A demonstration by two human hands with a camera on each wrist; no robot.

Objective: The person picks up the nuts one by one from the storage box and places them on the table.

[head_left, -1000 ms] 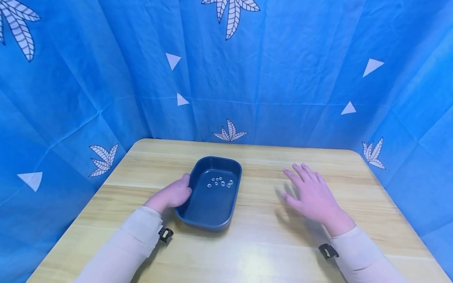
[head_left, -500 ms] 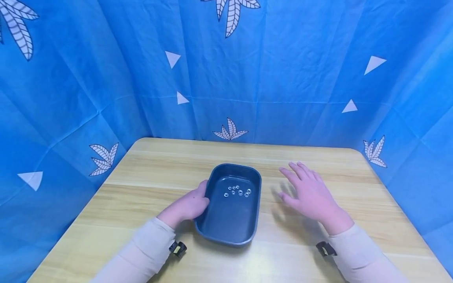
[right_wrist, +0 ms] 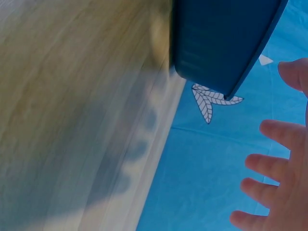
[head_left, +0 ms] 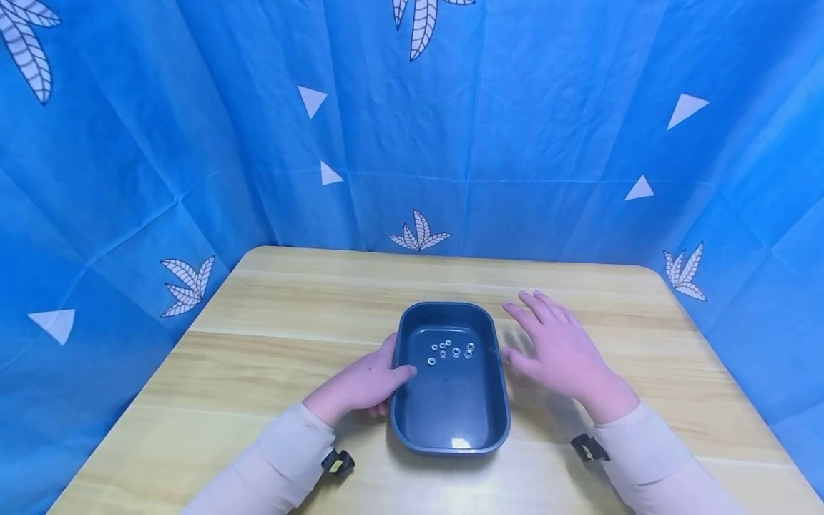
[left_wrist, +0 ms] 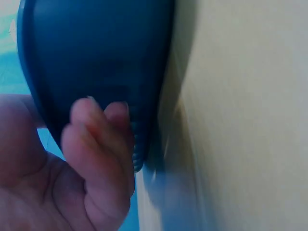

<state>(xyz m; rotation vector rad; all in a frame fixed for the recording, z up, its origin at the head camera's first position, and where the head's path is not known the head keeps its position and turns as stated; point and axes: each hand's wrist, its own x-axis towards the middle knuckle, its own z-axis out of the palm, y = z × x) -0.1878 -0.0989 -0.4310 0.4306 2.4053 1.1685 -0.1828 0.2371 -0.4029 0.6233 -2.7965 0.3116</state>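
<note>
A dark blue rectangular tray [head_left: 450,411] stands at the middle of the head view. Inside it, toward its far end, lie several small shiny metal nuts [head_left: 455,352]. My left hand [head_left: 363,379] grips the tray's left side, the thumb over the rim and the fingers against the outer wall. In the left wrist view those curled fingers [left_wrist: 98,154] press the tray wall [left_wrist: 101,53]. My right hand [head_left: 566,350] hovers just right of the tray with spread fingers and holds nothing. The right wrist view shows a gap between the tray [right_wrist: 221,43] and this hand [right_wrist: 284,168].
A light wood table [head_left: 277,300] lies under everything. Blue cloth [head_left: 547,129] with white leaf and triangle prints hangs behind it and on both sides. Each sleeve carries a small black wrist device, one on the left [head_left: 337,463] and one on the right [head_left: 589,448].
My left hand has moved the tray to the right and somewhat nearer me, with the nuts still in it. The thumb now reaches over the rim. My right hand has shifted slightly left.
</note>
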